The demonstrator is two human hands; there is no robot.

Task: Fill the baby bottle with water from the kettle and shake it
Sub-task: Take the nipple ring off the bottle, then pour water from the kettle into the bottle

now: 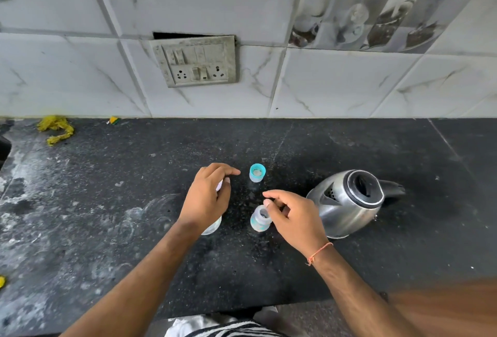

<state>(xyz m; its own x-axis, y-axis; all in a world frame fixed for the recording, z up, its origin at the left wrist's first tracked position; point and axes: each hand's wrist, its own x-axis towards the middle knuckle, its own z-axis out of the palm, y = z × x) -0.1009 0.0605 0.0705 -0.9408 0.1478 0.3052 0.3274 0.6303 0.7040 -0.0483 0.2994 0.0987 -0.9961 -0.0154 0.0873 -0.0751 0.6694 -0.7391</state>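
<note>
My left hand [208, 197] curls down over the baby bottle [213, 226], which stands on the dark counter [107, 229] at about seven o'clock from the blue cap [257, 172]; my fingers wrap its upper part, so only the clear rounded base shows below my palm. I judge it light, stiff plastic, easy to tip while empty and likely slippery once wet, so holding it round the body to steady it suits pouring. At twelve o'clock from my right hand sits that cap, mouth up, pale inside. Below it, the nipple ring piece [259, 219], clear on top with a pale blue collar, stands just under my right hand [293, 218], whose thumb and forefinger touch its top in a loose pinch. At three o'clock from that hand the steel kettle [347, 202] waits, lid open, black handle pointing away to the right; it looks the heavy thing here, best taken by that handle
</note>
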